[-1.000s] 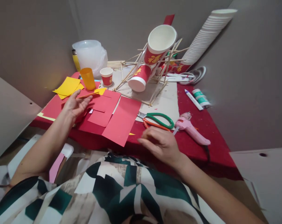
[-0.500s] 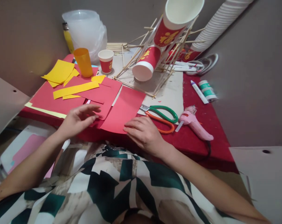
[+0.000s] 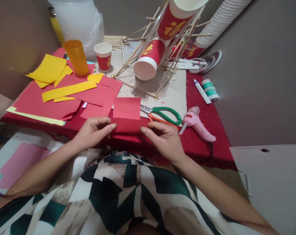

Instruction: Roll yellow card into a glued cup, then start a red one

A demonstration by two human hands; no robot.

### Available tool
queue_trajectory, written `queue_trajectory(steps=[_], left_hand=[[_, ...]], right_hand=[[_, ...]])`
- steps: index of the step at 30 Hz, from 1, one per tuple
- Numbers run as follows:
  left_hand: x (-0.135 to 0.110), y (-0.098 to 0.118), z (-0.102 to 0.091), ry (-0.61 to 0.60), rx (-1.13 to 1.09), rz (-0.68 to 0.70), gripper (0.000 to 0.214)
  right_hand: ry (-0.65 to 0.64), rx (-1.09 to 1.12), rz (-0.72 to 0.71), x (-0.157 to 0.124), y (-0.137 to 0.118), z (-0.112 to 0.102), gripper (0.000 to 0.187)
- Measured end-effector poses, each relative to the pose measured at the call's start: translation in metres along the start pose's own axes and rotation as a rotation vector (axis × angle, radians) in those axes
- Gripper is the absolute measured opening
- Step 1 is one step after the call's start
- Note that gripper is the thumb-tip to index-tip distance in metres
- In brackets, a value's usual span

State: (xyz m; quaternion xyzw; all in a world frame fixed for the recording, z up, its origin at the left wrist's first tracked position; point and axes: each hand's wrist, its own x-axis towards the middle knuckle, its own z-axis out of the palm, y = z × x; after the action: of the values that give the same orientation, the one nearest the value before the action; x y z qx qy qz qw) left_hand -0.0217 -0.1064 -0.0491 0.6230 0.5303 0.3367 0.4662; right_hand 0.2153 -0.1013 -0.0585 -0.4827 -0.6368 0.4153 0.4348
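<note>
A sheet of red paper (image 3: 127, 108) is bent up along its near side at the table's front edge, so a darker flap (image 3: 127, 126) faces me. My left hand (image 3: 96, 130) pinches the left end of that flap between thumb and fingers. At its right end, my right hand (image 3: 163, 135) grips the paper the same way. Just beyond my right hand lie scissors (image 3: 166, 114) with one green and one orange handle, their blades partly behind the paper. More red paper (image 3: 47, 102) and yellow paper strips (image 3: 69, 90) lie left of my hands.
A stick frame (image 3: 135, 86) carrying red-and-white paper cups (image 3: 154, 52) stands at the back. Nearby are a small cup (image 3: 103, 57), an orange cup (image 3: 76, 58) and a plastic tub (image 3: 74, 23). At right lie a pink glue gun (image 3: 199, 124), a marker (image 3: 202, 91) and a roll (image 3: 210, 90).
My left hand has moved right and taken hold of the red paper. The sheet has turned straight, and its near edge is now folded up between both hands. The view has shifted slightly.
</note>
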Motion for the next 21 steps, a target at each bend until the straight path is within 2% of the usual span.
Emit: queue_trajectory(steps=[4,7,9,11,14,18,21], left_hand=[[0.007,0.004,-0.001,0.061,-0.139,-0.068,0.021],[0.026,0.006,-0.011,0.264,-0.077,0.031,0.027],[0.045,0.007,-0.018,0.345,0.071,0.129,0.030],[0.067,0.008,-0.022,0.301,0.228,0.209,0.040],[0.095,0.009,-0.020,0.153,0.265,0.214,0.048],[0.108,0.011,-0.010,-0.007,0.259,0.211,0.020],[0.103,0.012,-0.007,-0.018,0.308,0.312,0.009]], right_hand=[[-0.016,0.049,0.080,0.001,-0.004,-0.002,0.032],[-0.040,0.045,0.083,0.002,-0.004,-0.003,0.033],[-0.065,0.030,0.069,0.004,-0.003,-0.003,0.033],[-0.101,0.023,0.064,0.006,-0.004,-0.001,0.033],[-0.129,0.034,0.074,0.009,-0.004,0.002,0.030],[-0.151,0.065,0.095,0.012,-0.005,0.005,0.030],[-0.164,0.102,0.137,0.015,-0.005,0.005,0.033]])
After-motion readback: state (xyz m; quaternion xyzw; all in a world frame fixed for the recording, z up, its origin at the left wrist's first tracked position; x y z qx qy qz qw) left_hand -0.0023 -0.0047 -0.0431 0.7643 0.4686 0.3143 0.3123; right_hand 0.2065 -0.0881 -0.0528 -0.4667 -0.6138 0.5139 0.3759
